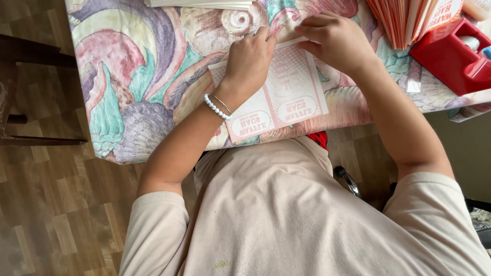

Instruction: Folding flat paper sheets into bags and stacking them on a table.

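A flat pink-and-white printed paper sheet [289, 94] lies on the table with the shell-patterned cloth [143, 76]. My left hand [250, 59] presses down on the sheet's left part, fingers on its far edge; a bead bracelet circles that wrist. My right hand [335, 41] rests on the sheet's far right corner, fingers curled and pinching the folded edge. Both hands touch the same sheet.
A red tape dispenser [450, 56] stands at the right. A fanned stack of orange-and-white folded papers [409, 18] is at the far right. A white paper pile [202, 4] sits at the far edge. A dark wooden chair [20, 56] stands left on the wood floor.
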